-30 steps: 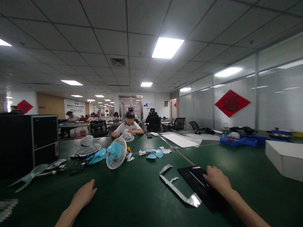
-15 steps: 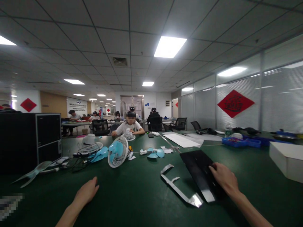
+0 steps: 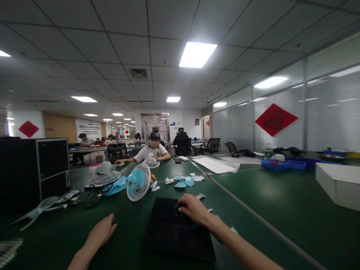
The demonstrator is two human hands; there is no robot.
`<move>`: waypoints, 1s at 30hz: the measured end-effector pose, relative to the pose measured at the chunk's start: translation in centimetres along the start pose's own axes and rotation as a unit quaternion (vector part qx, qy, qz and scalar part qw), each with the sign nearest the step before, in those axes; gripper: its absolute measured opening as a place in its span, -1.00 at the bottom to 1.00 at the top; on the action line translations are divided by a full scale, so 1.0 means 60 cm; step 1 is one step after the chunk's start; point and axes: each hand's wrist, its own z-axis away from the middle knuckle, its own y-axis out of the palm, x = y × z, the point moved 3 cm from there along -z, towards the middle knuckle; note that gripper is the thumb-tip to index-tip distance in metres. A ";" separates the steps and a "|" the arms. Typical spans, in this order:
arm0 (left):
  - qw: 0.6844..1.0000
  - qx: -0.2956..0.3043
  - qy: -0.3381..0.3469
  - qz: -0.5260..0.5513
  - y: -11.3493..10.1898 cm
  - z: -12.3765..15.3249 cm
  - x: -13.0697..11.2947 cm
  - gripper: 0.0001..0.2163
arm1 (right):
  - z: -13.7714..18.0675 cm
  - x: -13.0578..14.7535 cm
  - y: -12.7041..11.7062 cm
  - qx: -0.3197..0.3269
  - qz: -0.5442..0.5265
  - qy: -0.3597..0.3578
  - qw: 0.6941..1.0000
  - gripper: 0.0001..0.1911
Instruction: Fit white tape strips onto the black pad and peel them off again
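Head view — the black panel [image 3: 177,243] lies toward the near edge of the desk [image 3: 281,202], left of the metal seam [image 3: 247,207]; whether it rests fully flat is unclear. The right hand [image 3: 194,210] has its fingers bent closed on the panel, near the far right corner. The left hand [image 3: 99,232], loosely half-curled, holds nothing visible. Good handling probably calls for a firm hold, the panel level and free of the pale scraps [image 3: 234,230] beside it. Its long axis seems to run from near edge to far — foreshortening leaves doubt; no end reads as top.
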 end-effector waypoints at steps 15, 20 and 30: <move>0.994 -0.027 0.091 0.053 -0.001 0.015 -0.059 -0.62 | -0.051 0.034 0.138 0.088 -0.042 -0.026 0.995 -0.65; 0.976 -0.003 0.166 0.141 0.001 0.046 -0.121 -0.44 | -0.039 0.042 0.125 0.064 -0.044 -0.015 0.997 -0.66; 0.978 0.053 0.151 0.132 -0.003 0.095 -0.179 -0.24 | 0.091 -0.022 -0.006 -0.032 0.047 0.118 0.991 -0.73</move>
